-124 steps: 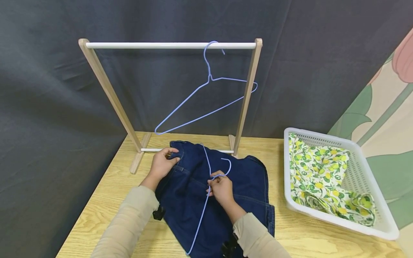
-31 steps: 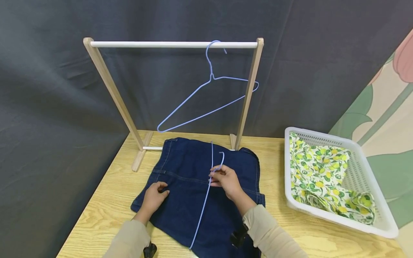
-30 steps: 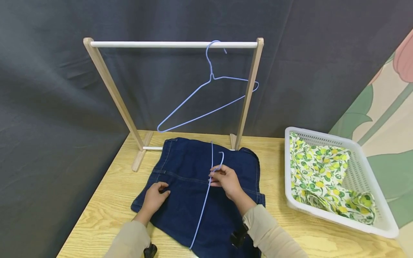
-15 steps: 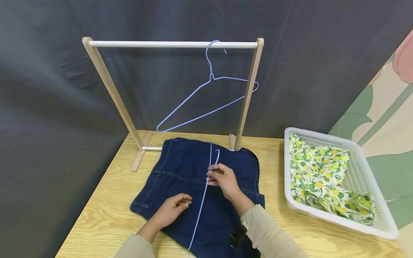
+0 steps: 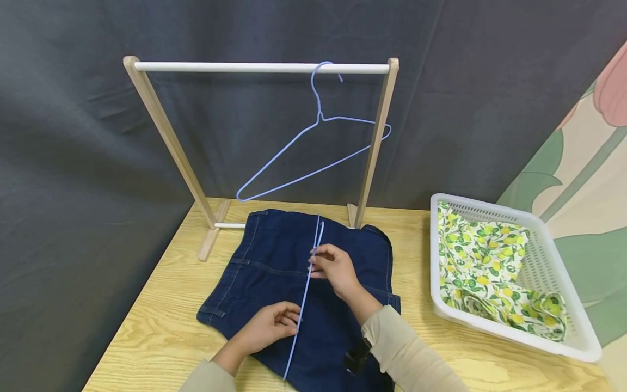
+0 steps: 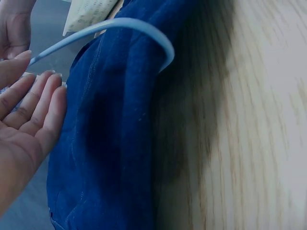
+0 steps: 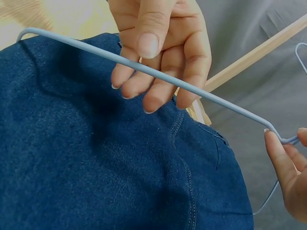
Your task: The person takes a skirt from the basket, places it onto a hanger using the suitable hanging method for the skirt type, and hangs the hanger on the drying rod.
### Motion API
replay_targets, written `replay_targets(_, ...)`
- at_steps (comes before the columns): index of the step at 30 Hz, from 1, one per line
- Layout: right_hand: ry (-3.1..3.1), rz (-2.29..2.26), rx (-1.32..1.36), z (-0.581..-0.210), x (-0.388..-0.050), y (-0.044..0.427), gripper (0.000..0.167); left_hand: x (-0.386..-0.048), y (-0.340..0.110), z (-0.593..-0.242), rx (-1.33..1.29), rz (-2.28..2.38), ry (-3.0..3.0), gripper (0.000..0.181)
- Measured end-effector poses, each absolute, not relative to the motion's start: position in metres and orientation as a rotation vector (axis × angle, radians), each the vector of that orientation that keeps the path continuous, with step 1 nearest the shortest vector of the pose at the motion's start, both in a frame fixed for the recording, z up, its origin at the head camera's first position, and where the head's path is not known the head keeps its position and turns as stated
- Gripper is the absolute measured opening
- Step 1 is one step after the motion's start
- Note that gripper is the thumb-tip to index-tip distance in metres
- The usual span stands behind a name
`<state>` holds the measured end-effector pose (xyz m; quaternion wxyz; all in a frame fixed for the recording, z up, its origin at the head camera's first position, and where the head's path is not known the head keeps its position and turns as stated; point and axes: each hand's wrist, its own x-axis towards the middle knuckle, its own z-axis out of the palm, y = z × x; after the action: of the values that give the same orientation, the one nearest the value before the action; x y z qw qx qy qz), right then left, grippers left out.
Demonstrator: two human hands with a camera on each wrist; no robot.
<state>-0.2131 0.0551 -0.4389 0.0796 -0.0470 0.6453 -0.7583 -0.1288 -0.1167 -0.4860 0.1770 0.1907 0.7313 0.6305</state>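
A dark blue denim garment with belt loops point(image 5: 352, 326) lies spread on the wooden table. Across it runs a light blue wire hanger point(image 7: 230, 108), whose end curves over the garment's edge in the left wrist view; its lower part is hidden. My right hand point(image 5: 338, 269) pinches this hanger at the neck, below the hook. Beside the wire, further down, is my left hand point(image 5: 271, 326) with loosely bent fingers. In the right wrist view, its fingers lie behind the wire and the thumb stands above it, without a visible pinch.
Behind the garment stands a wooden rack with a white rail point(image 5: 220, 67). A second blue hanger point(image 5: 279, 154) hangs from that rail. On the right is a white plastic basket point(image 5: 490, 340) holding lemon-print cloth point(image 5: 490, 256). Dark grey curtain backs the table.
My left hand has come off the garment's left part and moved right to the hanger wire. The right hand has shifted slightly left, and the hook has turned to lie nearly along the wire.
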Motion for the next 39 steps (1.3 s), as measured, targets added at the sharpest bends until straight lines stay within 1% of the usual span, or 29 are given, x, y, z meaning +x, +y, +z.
replay_targets(4,1.928,-2.289,-0.122,-0.437,-0.214,0.054,0.006,-0.129,-0.114,-0.486,0.558,1.84,2.011,0.035)
replay_targets(8,1.929,-2.28,-0.113,-0.434,-0.214,0.053,0.007,-0.129,-0.111,-0.486,0.547,1.884,1.975,0.034)
replay_targets(13,1.929,-2.258,-0.154,-0.431,-0.214,0.053,0.018,-0.128,-0.109,-0.484,0.513,1.949,1.856,0.033)
replay_targets(21,1.942,-2.249,-0.223,-0.427,-0.217,0.051,0.017,-0.125,-0.109,-0.478,0.45,1.983,1.861,0.032)
replay_targets(29,2.049,-2.2,-0.331,-0.427,-0.219,0.052,0.018,-0.123,-0.118,-0.471,0.458,2.014,1.857,0.033)
replay_targets(39,2.161,-2.175,-0.313,-0.429,-0.227,0.066,0.016,-0.12,-0.131,-0.464,0.483,1.983,1.935,0.033)
